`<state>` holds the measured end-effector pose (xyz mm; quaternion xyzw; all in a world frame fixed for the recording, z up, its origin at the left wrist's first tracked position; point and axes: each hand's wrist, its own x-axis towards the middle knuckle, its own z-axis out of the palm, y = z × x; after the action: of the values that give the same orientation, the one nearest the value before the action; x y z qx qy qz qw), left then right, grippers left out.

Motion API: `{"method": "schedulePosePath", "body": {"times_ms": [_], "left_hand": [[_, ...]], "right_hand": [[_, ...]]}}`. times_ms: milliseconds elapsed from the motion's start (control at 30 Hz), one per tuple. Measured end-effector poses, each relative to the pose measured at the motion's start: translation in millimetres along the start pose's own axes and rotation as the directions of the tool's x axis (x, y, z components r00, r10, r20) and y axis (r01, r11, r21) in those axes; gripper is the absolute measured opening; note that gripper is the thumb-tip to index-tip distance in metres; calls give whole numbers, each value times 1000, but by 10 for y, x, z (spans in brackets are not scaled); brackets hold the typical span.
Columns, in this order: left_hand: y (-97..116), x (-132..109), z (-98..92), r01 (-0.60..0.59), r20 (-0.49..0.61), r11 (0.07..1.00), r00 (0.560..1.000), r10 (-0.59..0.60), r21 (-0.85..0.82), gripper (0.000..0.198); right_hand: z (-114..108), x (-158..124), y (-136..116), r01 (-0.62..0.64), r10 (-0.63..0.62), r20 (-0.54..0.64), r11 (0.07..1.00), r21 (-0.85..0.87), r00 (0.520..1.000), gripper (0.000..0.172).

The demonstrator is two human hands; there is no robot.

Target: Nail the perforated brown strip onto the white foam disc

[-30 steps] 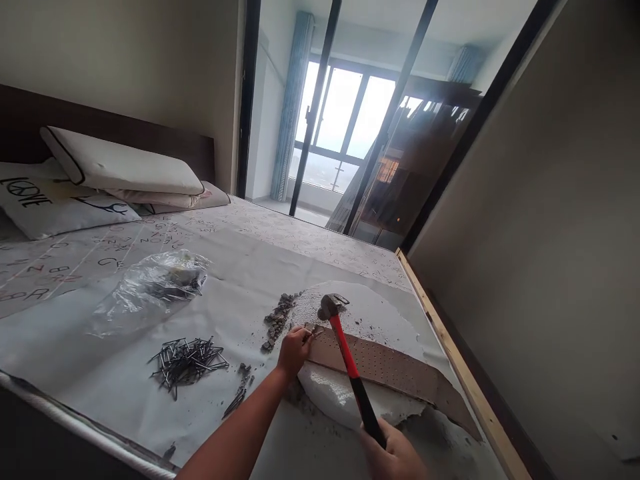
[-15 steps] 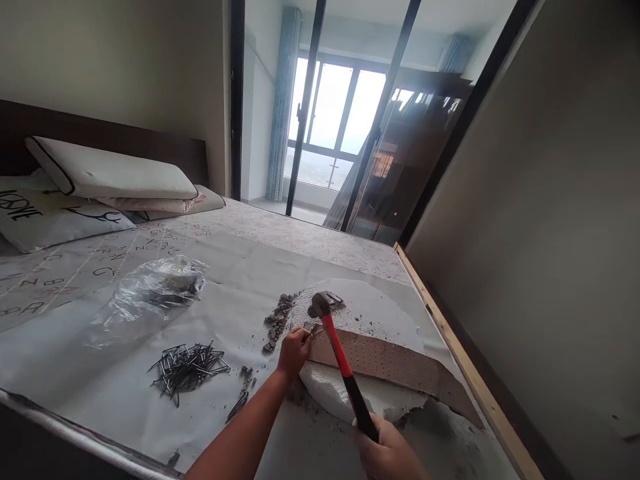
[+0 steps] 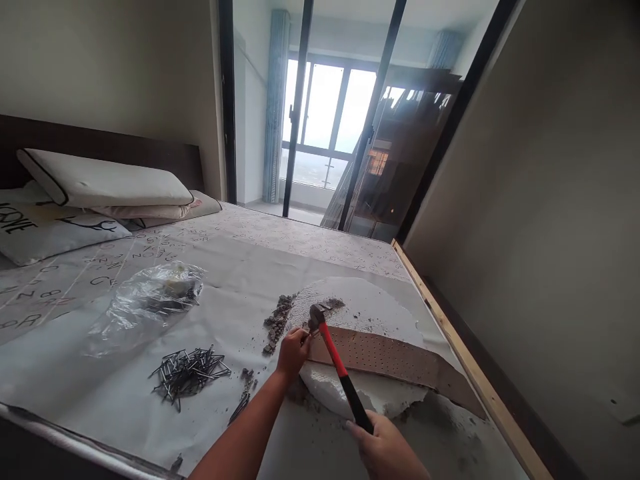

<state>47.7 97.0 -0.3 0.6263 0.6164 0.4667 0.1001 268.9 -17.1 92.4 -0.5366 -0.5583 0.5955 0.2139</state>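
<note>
My right hand (image 3: 387,443) is wrapped round the black grip of a claw hammer (image 3: 334,353) with a red shaft and dark metal head. The head is right beside the fingertips of my left hand (image 3: 294,350); whether it touches anything there I cannot tell. My left hand pinches a small thin nail, mostly hidden by the fingers, at the left end of a brown board (image 3: 390,360) dotted with small holes. Under the board lies a white foam slab (image 3: 345,393) with broken edges. A heap of nails (image 3: 189,375) lies to the left of my left forearm.
Grey crumbs of rubble (image 3: 277,323) line the slab's left edge. A clear plastic bag (image 3: 145,300) lies on the sheet-covered bed, with pillows (image 3: 110,180) behind it. A wooden rail (image 3: 455,340) runs along the right side by the wall.
The hammer head has come down closer to my left fingertips. My left hand stays pinched at the board's end. The view has tilted slightly.
</note>
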Motion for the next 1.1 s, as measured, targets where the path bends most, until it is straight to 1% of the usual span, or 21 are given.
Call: {"method": "schedulePosePath", "body": {"times_ms": [133, 267, 367, 433, 500, 633, 700, 767, 800, 867, 900, 967, 1033, 1067, 1100], "left_hand": [[-8, 10, 14, -12, -12, 1000, 1000, 12, -6, 21], [-4, 10, 16, -10, -27, 1000, 1000, 10, -3, 19], [0, 6, 15, -17, -25, 1000, 1000, 17, -12, 18], [1, 6, 15, -16, -18, 1000, 1000, 16, -13, 19], [1, 10, 13, -11, -13, 1000, 1000, 10, -6, 20], [14, 23, -3, 2, -18, 1000, 1000, -3, -5, 18], [23, 29, -18, 3, -20, 1000, 1000, -4, -27, 17], [19, 37, -36, 13, -20, 997, 1000, -15, -75, 15], [8, 42, -46, 38, -28, 993, 999, -42, -109, 15], [-34, 56, -65, 132, -68, 971, 987, -148, -201, 18], [-63, 64, -72, 185, -90, 950, 973, -214, -253, 20], [-128, 83, -81, 266, -110, 905, 942, -318, -333, 21], [-183, 99, -80, 307, -99, 875, 925, -367, -375, 21], [-200, 106, -76, 321, -87, 863, 920, -382, -389, 20], [-210, 110, -70, 332, -76, 851, 916, -394, -408, 19]], "right_hand": [[-38, -11, 27, 69, -70, -34, 997, -29, 997, 33], [-31, -7, 38, 28, -28, 0, 995, -96, 1000, 28], [-30, -16, 19, 56, -55, 8, 985, -163, 998, 26], [-33, -28, -5, 64, -69, -27, 988, -143, 997, 24], [-26, -31, -22, 49, -53, -47, 994, -99, 997, 24], [-5, -3, -26, 10, -11, -21, 998, -69, 1000, 28], [-17, 0, -27, 41, -43, -27, 997, -60, 999, 30], [-40, -8, -32, 111, -113, -44, 993, -47, 993, 30], [-47, -11, -32, 142, -144, -49, 989, -42, 988, 31], [-40, -1, -17, 167, -169, -62, 985, -35, 984, 30], [-24, 12, -2, 155, -157, -63, 987, -32, 986, 29], [23, 49, 37, 62, -64, -40, 997, -41, 997, 28], [65, 72, 63, -25, 24, -10, 997, -77, 1000, 26], [75, 72, 63, -23, 23, 1, 994, -102, 1000, 24], [76, 62, 54, 6, -6, 2, 992, -123, 1000, 23]]}}
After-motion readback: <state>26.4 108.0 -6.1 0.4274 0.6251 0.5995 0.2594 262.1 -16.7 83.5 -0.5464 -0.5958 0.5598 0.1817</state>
